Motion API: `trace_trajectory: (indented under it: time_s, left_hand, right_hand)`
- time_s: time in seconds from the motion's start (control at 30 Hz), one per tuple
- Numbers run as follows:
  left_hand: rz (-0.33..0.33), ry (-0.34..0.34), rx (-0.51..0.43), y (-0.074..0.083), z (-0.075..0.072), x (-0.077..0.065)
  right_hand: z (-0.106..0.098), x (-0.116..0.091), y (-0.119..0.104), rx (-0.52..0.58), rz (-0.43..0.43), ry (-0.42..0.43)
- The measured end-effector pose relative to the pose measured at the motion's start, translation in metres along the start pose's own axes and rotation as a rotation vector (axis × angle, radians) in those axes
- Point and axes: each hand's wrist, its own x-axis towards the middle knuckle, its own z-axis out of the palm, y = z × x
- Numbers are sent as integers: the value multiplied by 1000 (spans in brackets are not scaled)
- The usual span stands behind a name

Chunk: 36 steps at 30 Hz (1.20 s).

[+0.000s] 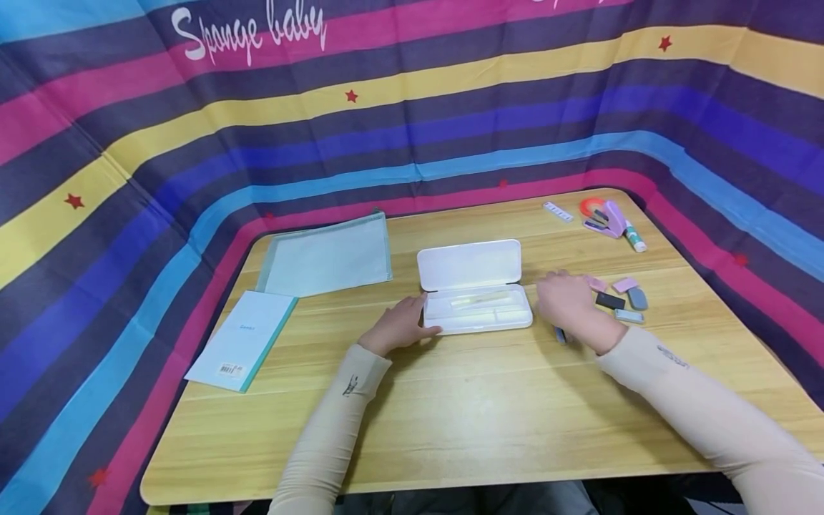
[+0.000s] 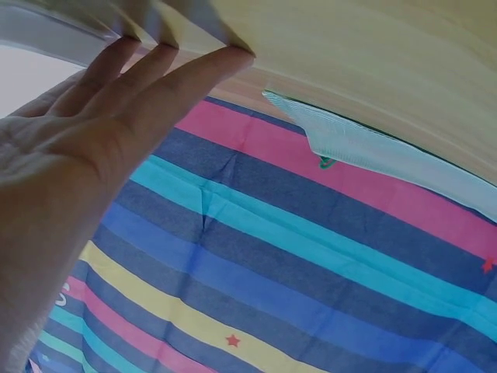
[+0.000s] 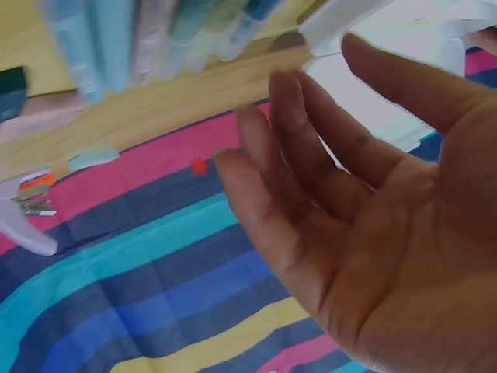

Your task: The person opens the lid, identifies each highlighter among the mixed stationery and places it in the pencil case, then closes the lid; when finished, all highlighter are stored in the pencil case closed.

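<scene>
From afar I see the white case on the counter, the left hand touching it with straight fingers, and the right hand, fingers loosely bent and empty, near pens which may roll if brushed carelessly.

Table: wood-grain top
Left: blue notebook, zip pouch
Middle: open white pencil case
Right: pens, small blocks, stapler, glue stick

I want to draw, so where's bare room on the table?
Bare table: in front of the open box, between left sleeve and right sleeve; also between left sleeve and notebook. Crowded: right of the box, with small blocks and pens.
</scene>
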Motion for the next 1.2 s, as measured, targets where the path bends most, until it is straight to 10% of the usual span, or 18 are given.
trace_trajectory:
  time_s: [0.7, 1.03, 1.2]
  left_hand:
    - [-5, -2, 21, 2, -3, -2]
    - [-4, -3, 9, 1, -2, -1]
    - [-1, 3, 10, 0, -1, -2]
  right_hand:
    - [6, -9, 8, 45, 62, -271]
    - [5, -14, 8, 86, 125, -240]
    - [-6, -19, 2, 81, 120, -52]
